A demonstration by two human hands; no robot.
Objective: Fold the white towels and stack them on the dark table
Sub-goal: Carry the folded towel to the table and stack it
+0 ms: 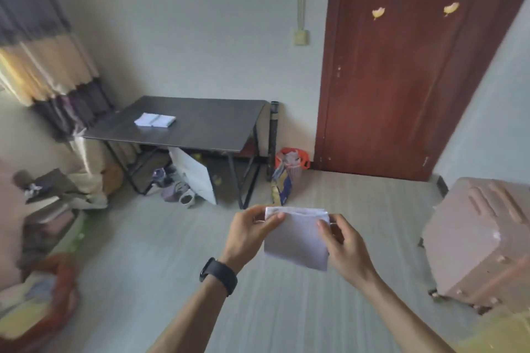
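White folded towel [296, 241], dark grey table [200, 129], red-brown door [401, 71], pink suitcase [481, 238], black wristband [219, 275].

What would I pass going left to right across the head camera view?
Striped curtain → folded towels on the dark table → orange basket → pink suitcase. The held towel sits in line with the basket, so it's left out.

No readable text, label, brand or number anywhere. Blue-yellow bag [282, 189] on floor, just right of dark table [183, 135]: print blurred, illegible.
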